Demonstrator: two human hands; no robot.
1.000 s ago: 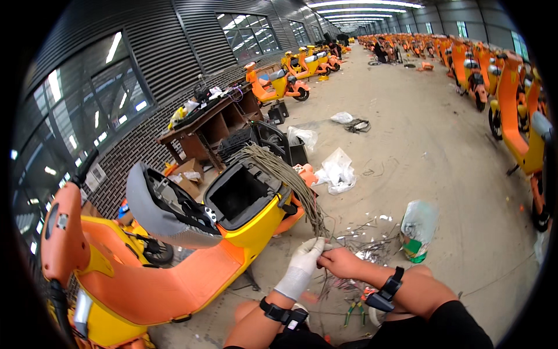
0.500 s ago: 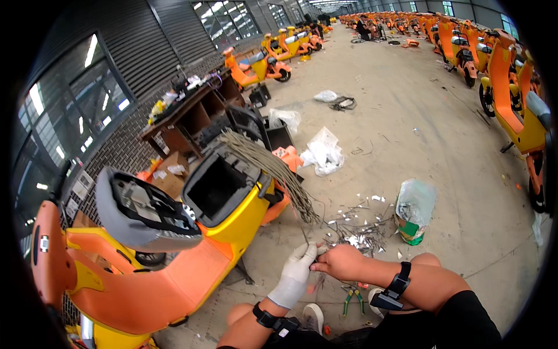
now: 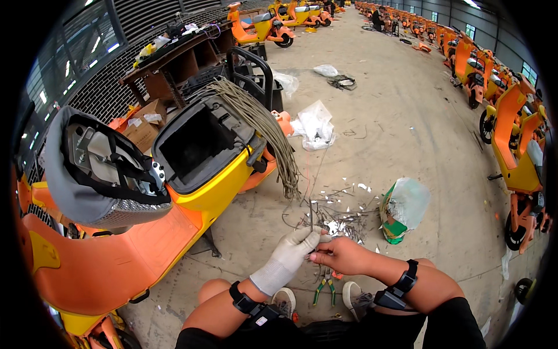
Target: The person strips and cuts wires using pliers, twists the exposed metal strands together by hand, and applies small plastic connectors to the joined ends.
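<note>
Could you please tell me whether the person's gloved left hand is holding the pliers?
No, the left hand grips a thin strand, while the pliers lie on the floor between the shoes.

No words, numbers or signs can be read — marks on the cardboard box (image 3: pixel 139 138) and the pale patch (image 3: pixel 261 320) on the left wristband (image 3: pixel 243 299) are too small to make out.

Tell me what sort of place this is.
Probably a scooter workshop or warehouse: rows of orange scooters line the right side, a nearby scooter has its seat raised, and pliers lie on the floor.
</note>
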